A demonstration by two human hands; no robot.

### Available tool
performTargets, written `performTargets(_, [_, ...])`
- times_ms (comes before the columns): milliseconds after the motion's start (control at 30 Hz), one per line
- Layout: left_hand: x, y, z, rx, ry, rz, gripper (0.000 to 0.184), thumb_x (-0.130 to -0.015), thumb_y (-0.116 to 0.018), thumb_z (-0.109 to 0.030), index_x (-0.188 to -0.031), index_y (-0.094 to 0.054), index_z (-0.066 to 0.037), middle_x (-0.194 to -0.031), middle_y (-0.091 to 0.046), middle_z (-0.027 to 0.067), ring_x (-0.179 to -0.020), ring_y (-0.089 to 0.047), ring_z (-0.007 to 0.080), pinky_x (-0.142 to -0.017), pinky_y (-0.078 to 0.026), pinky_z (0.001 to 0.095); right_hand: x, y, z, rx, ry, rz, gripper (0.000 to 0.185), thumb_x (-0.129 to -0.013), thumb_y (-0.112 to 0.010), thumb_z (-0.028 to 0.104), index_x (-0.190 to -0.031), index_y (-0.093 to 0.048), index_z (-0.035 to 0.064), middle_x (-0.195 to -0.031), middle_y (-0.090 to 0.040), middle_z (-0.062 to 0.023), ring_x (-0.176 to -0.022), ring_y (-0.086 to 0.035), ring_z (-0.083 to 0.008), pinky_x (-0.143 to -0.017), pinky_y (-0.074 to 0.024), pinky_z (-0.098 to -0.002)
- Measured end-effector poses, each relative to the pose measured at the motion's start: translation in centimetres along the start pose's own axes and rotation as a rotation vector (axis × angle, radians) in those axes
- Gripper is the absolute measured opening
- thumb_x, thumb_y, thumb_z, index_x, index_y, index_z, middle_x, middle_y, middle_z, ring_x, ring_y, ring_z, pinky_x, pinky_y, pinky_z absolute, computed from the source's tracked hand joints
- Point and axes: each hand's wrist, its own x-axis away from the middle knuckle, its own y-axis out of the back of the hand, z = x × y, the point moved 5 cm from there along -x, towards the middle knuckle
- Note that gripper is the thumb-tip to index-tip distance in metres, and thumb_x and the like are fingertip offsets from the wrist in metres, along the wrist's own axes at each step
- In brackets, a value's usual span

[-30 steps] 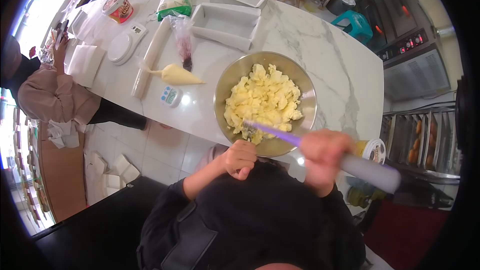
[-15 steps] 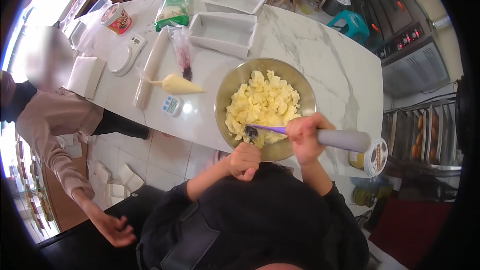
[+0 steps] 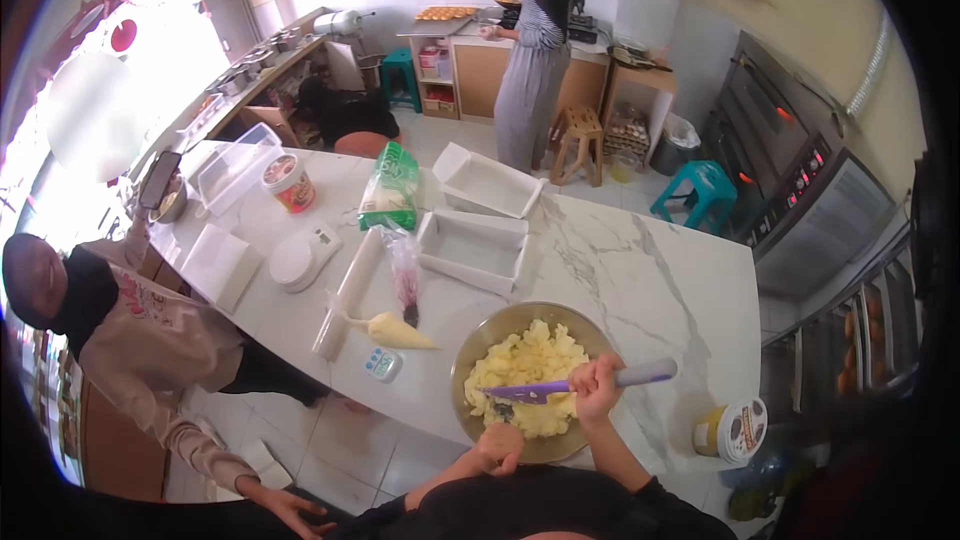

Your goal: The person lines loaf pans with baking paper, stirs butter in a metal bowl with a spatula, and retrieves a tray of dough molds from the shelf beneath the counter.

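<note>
My right hand is wrapped round the grey handle of a knife-shaped tool with a purple blade. The blade lies across the steel mixing bowl, over lumpy pale-yellow cream. At the bowl's near rim my left hand is closed in a fist. Just above that fist sits a dark, shiny piece smeared with cream; its kind, and whether my left hand holds it, I cannot tell.
Left of the bowl lie a timer, a piping bag, a film roll and a scale. Paper-lined pans stand behind; a tub is at right. A person stands at left, another at the back.
My view has tilted up, bringing the back counter and a person there into sight. The purple blade has turned to show its broad side. Both hands stay at the bowl.
</note>
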Motion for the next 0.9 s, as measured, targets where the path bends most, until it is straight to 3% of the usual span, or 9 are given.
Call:
performTargets(100, [0.5,0.3,-0.7,-0.164,0.082,-0.166,0.015,-0.07,-0.042,-0.005,-0.055,-0.044,-0.002,-0.053,-0.044,0.0111,-0.047,-0.046,0.028,-0.044,-0.035,0.0351,1.5,0.9,1.9,0.274,0.104,0.225,0.02,-0.086,-0.048,0.019,-0.073,-0.04,0.0054,-0.057,-0.041,-0.0065,-0.055,-0.044,-0.0173,-0.059,-0.0413,-0.0311])
performTargets(200, [0.8,0.3,-2.3,-0.297,0.222,-0.442,0.02,-0.073,-0.039,-0.008,-0.056,-0.046,-0.002,-0.056,-0.048,0.0121,-0.054,-0.05,0.0277,-0.051,-0.04,0.0353,2.7,4.5,3.5,0.858,0.359,0.192,0.02,-0.083,-0.052,0.023,-0.084,-0.046,0.0034,-0.075,-0.045,-0.0065,-0.072,-0.044,-0.0153,-0.069,-0.0376,-0.0285])
performTargets(300, [0.9,0.4,-4.5,-0.66,0.251,-0.689,0.027,-0.081,-0.033,-0.011,-0.061,-0.049,-0.001,-0.066,-0.054,0.0132,-0.065,-0.053,0.027,-0.064,-0.044,0.0338,4.2,8.3,3.4,0.918,0.189,0.062,0.033,-0.078,-0.058,0.025,-0.099,-0.044,0.0029,-0.092,-0.042,-0.0056,-0.086,-0.039,-0.0144,-0.078,-0.0325,-0.0273])
performTargets(400, [3.6,1.0,-5.3,-0.64,0.492,-1.07,0.019,-0.088,-0.033,-0.014,-0.086,-0.046,-0.001,-0.081,-0.052,0.0097,-0.08,-0.05,0.0201,-0.077,-0.039,0.0299,5.2,9.7,2.9,0.813,-0.034,0.108,0.055,-0.069,-0.068,0.033,-0.104,-0.041,0.0006,-0.097,-0.042,-0.01,-0.09,-0.042,-0.0203,-0.081,-0.0341,-0.0322])
performTargets(633, [0.8,-2.3,-11.5,-0.868,0.293,-1.454,0.018,-0.088,-0.04,-0.018,-0.094,-0.044,-0.002,-0.102,-0.045,0.0109,-0.098,-0.043,0.0195,-0.084,-0.035,0.0353,8.4,10.5,5.9,1.07,0.105,0.296,0.062,-0.067,-0.072,0.026,-0.112,-0.035,0.0044,-0.102,-0.038,-0.0084,-0.092,-0.037,-0.0164,-0.082,-0.0338,-0.0311])
performTargets(733, [-7.9,-3.1,-18.4,-0.42,0.01,-1.197,0.03,-0.09,-0.036,-0.03,-0.082,-0.047,-0.003,-0.087,-0.049,0.0106,-0.086,-0.046,0.021,-0.078,-0.035,0.0361,10.9,15.9,5.0,0.924,0.003,0.189,0.052,-0.068,-0.071,0.02,-0.106,-0.04,0.0028,-0.094,-0.044,-0.0076,-0.085,-0.043,-0.0177,-0.075,-0.0377,-0.0319])
performTargets(800, [-15.2,-6.8,-23.3,0.405,-0.221,-0.765,0.049,-0.092,-0.025,-0.044,-0.067,-0.046,-0.008,-0.068,-0.045,0.0052,-0.07,-0.048,0.0184,-0.07,-0.039,0.0316,12.4,19.4,4.4,0.872,-0.19,0.164,0.036,-0.068,-0.068,0.014,-0.094,-0.047,0.0022,-0.082,-0.048,-0.006,-0.077,-0.048,-0.0193,-0.07,-0.0396,-0.0333])
performTargets(867, [-21.1,-10.0,-28.1,0.637,-0.369,-0.296,0.063,-0.09,-0.018,-0.051,-0.048,-0.036,-0.008,-0.048,-0.035,0.0032,-0.047,-0.042,0.0184,-0.048,-0.037,0.0319,13.9,21.3,4.3,1.052,-0.358,0.294,0.02,-0.068,-0.064,0.008,-0.083,-0.051,0.0028,-0.07,-0.05,-0.005,-0.069,-0.05,-0.0209,-0.065,-0.0406,-0.0342])
performTargets(900, [-21.9,-10.1,-29.0,0.682,-0.425,-0.204,0.065,-0.09,-0.013,-0.051,-0.047,-0.034,-0.007,-0.049,-0.035,0.0057,-0.044,-0.037,0.0204,-0.045,-0.032,0.0328,14.2,19.6,4.7,1.032,-0.163,0.37,0.016,-0.068,-0.063,0.008,-0.078,-0.051,0.0028,-0.067,-0.049,-0.0062,-0.067,-0.05,-0.023,-0.063,-0.0401,-0.0349])
